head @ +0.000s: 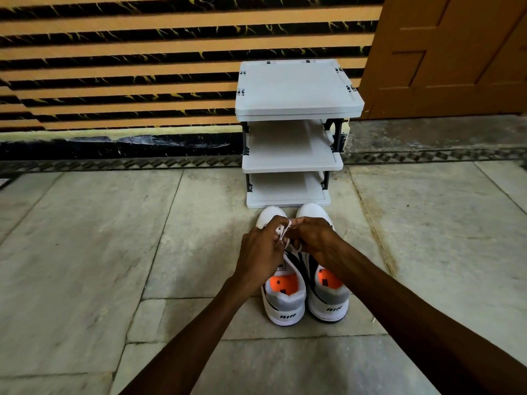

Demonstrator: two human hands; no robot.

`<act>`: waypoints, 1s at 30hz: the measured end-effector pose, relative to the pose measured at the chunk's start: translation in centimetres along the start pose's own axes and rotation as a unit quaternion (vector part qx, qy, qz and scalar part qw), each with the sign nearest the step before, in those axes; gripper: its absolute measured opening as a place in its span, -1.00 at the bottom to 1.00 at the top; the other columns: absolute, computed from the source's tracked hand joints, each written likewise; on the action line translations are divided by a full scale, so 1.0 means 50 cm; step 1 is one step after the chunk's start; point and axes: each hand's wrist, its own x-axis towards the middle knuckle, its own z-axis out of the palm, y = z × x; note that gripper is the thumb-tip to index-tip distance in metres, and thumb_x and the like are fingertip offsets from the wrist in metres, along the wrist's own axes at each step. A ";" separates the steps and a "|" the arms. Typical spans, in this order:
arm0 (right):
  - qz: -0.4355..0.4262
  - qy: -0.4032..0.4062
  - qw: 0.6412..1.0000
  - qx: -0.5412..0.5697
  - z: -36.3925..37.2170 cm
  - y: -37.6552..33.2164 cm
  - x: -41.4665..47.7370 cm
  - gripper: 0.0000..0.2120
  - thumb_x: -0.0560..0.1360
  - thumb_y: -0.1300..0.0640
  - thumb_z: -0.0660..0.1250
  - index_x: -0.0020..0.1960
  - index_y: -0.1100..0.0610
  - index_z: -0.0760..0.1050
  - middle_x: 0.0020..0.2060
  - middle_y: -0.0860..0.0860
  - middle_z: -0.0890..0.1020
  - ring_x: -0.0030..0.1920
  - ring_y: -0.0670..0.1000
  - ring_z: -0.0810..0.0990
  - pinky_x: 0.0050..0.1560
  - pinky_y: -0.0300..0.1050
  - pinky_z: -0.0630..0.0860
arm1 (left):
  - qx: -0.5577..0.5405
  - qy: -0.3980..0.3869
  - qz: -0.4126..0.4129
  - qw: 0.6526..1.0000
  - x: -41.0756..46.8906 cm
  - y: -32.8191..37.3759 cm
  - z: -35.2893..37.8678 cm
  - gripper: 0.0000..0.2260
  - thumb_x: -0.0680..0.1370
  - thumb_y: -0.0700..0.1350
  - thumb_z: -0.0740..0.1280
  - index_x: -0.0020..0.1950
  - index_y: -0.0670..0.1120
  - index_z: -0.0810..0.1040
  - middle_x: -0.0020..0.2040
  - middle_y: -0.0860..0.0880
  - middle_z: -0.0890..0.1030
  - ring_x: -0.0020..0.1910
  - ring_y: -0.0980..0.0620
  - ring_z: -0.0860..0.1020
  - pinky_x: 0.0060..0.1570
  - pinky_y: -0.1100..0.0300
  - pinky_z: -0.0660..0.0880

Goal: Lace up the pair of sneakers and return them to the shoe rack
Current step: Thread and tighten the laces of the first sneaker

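Two white and grey sneakers with orange insoles stand side by side on the floor, heels toward me: the left sneaker (pixel 282 303) and the right sneaker (pixel 329 297). Both my hands meet above the left sneaker's tongue. My left hand (pixel 261 256) and my right hand (pixel 316 238) each pinch the white lace (pixel 283 230), which loops between the fingers. The hands hide most of the lacing. The light grey shoe rack (pixel 293 163) with three bare shelves stands just beyond the toes.
The rack backs onto a wall with orange and black stripes (pixel 142 81). A brown wooden door (pixel 456 52) is at the right. Grey stone floor tiles (pixel 99 252) spread to the left and right of the sneakers.
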 end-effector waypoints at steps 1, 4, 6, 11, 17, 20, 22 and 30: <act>-0.002 -0.016 1.000 0.007 0.000 -0.003 -0.004 -0.79 0.46 0.44 0.30 -0.22 0.19 0.58 -0.40 0.16 0.56 -0.48 0.00 0.45 -0.47 -0.21 0.36 | -0.001 -0.003 -0.001 1.000 0.001 -0.004 -0.001 -0.65 0.56 -0.14 0.27 0.33 0.09 0.43 0.04 -0.09 0.66 0.02 -0.14 0.57 0.09 -0.02 0.49; 0.001 -0.074 0.997 0.035 -0.007 -0.007 -0.008 -0.82 0.50 0.45 0.27 0.02 0.25 0.55 -0.32 0.14 0.59 -0.35 0.02 0.53 -0.37 -0.19 0.46 | -0.010 -0.025 -0.011 1.000 0.009 -0.009 -0.008 -0.66 0.54 -0.12 0.26 0.31 0.08 0.43 0.05 -0.08 0.67 0.04 -0.16 0.59 0.11 -0.07 0.50; 0.006 -0.098 0.994 0.039 -0.009 -0.008 -0.006 -0.75 0.51 0.42 0.29 0.17 0.28 0.49 -0.25 0.15 0.62 -0.27 0.04 0.58 -0.27 -0.13 0.49 | -0.025 -0.047 -0.028 0.998 0.017 -0.008 -0.014 -0.67 0.52 -0.15 0.26 0.27 0.07 0.45 0.02 -0.08 0.67 0.03 -0.18 0.60 0.09 -0.06 0.51; -0.004 -0.078 0.997 -0.023 0.000 -0.007 -0.004 -0.67 0.48 0.26 0.42 0.20 0.26 0.45 -0.29 0.12 0.64 -0.35 0.01 0.58 -0.37 -0.19 0.45 | -0.082 -0.115 -0.059 0.988 0.027 -0.014 -0.022 -0.67 0.49 -0.18 0.27 0.15 0.19 0.41 0.03 -0.02 0.64 0.03 -0.08 0.61 0.09 -0.08 0.54; 0.007 -0.077 0.996 -0.044 -0.008 -0.016 -0.004 -0.57 0.37 0.30 0.52 0.16 0.21 0.42 -0.30 0.11 0.64 -0.45 -0.02 0.61 -0.46 -0.24 0.48 | -0.111 -0.152 -0.047 0.981 0.033 -0.029 -0.022 -0.67 0.55 -0.27 0.26 0.12 0.08 0.22 -0.07 -0.03 0.63 -0.20 0.09 0.61 -0.19 0.20 0.53; -0.017 -0.040 0.994 -0.102 -0.010 -0.018 -0.004 -0.52 0.29 0.33 0.57 0.10 0.17 0.43 -0.28 0.13 0.64 -0.46 -0.03 0.58 -0.42 -0.19 0.51 | -0.123 -0.149 -0.057 0.980 0.035 -0.029 -0.021 -0.65 0.55 -0.30 0.27 0.12 0.04 0.19 -0.19 0.02 0.57 -0.32 0.18 0.53 -0.29 0.36 0.43; -0.098 0.005 0.978 -0.183 -0.011 -0.014 -0.003 -0.51 0.23 0.33 0.60 0.05 0.16 0.43 -0.27 0.13 0.66 -0.43 -0.06 0.58 -0.40 -0.23 0.53 | -0.118 -0.150 -0.060 0.980 0.037 -0.027 -0.018 -0.64 0.54 -0.28 0.29 0.14 0.04 0.18 -0.26 0.03 0.50 -0.33 0.11 0.49 -0.24 0.21 0.42; -0.292 -0.012 0.901 -0.320 0.004 0.005 -0.002 -0.59 0.26 0.35 0.52 -0.02 0.12 0.42 -0.39 0.04 0.64 -0.44 -0.12 0.55 -0.39 -0.29 0.47 | -0.091 -0.150 -0.072 0.982 0.034 -0.025 -0.019 -0.59 0.55 -0.30 0.25 0.29 0.00 0.19 -0.27 0.00 0.53 -0.30 0.04 0.53 -0.23 0.15 0.47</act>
